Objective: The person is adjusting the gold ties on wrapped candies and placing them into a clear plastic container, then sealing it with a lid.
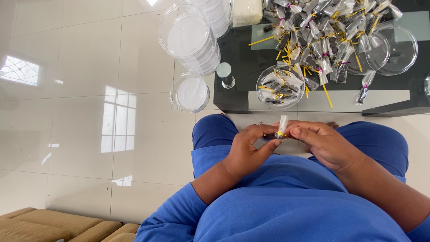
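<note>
While my left hand (245,152) curls in over the lap, its fingertips pinch the lower end of a small clear packet (282,126), right at the yellow twist tie (281,134) that cinches its neck. That grip looks chosen to steady the tie point. Just to the right, my right hand (323,142) meets it, thumb and forefinger closed on the same packet from the other side, so the packet stands nearly upright between both sets of fingertips.

Beyond the fingers, well apart, a clear round dish (280,87) with a few tied packets sits on the near edge of a dark glass table (237,89); a heap of tied packets (322,31) lies farther back. Left of the fingers and beyond, stacked empty clear dishes (190,40) rest on the white tiled floor (80,112).
</note>
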